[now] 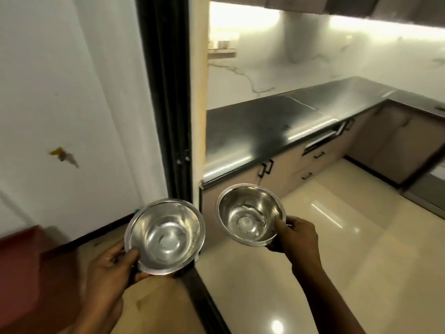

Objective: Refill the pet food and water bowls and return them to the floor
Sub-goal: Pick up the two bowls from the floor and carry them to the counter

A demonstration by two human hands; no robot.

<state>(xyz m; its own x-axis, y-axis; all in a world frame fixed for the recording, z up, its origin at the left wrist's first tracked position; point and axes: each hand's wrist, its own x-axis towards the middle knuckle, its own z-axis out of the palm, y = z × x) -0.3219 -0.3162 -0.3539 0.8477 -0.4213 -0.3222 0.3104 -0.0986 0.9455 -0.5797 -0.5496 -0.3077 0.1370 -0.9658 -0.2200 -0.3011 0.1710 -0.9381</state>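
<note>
I hold two shiny steel bowls in the air, one in each hand. The larger left bowl [166, 235] is gripped at its near-left rim by my left hand [113, 266], thumb inside the rim. The smaller right bowl [250, 215] is gripped at its near-right rim by my right hand [296, 237]. Both bowls show bare, reflective insides with no food visible; the right one may hold a little water, but I cannot tell. They hang side by side above the threshold of a kitchen doorway.
A black door frame [168, 92] stands straight ahead, with a white wall [60, 92] to its left. Beyond it a black countertop [277, 126] runs along the marble back wall above beige cabinets [313, 160]. Glossy cream floor [337, 249] spreads to the right. Something dark red [24, 273] sits at lower left.
</note>
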